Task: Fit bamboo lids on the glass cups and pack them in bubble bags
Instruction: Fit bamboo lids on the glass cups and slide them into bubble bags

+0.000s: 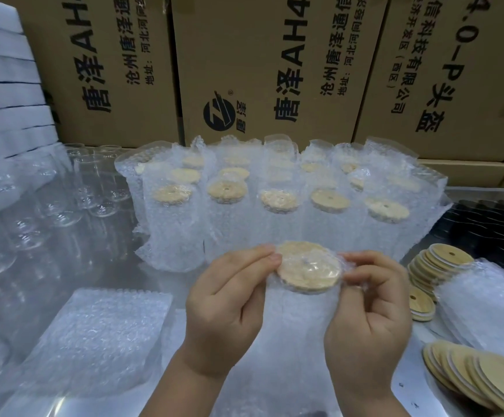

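Note:
A glass cup with a round bamboo lid (308, 266) stands upright inside a clear bubble bag (298, 320) in front of me. My left hand (229, 302) pinches the bag's top edge at the lid's left side. My right hand (371, 308) pinches the bag at the lid's right side. Behind them stand several packed cups in bubble bags (277, 200), lids up, in rows. Bare glass cups (64, 194) crowd the table's left. Loose bamboo lids lie in a stack (437, 266) at the right and in a fan (482, 377) at the lower right.
A flat pile of unused bubble bags (100, 335) lies at the lower left, more bubble bags (485, 308) at the right. Cardboard boxes (274, 64) wall off the back. White foam sheets (3, 85) are stacked at the far left. A black tray (491, 221) sits at the right.

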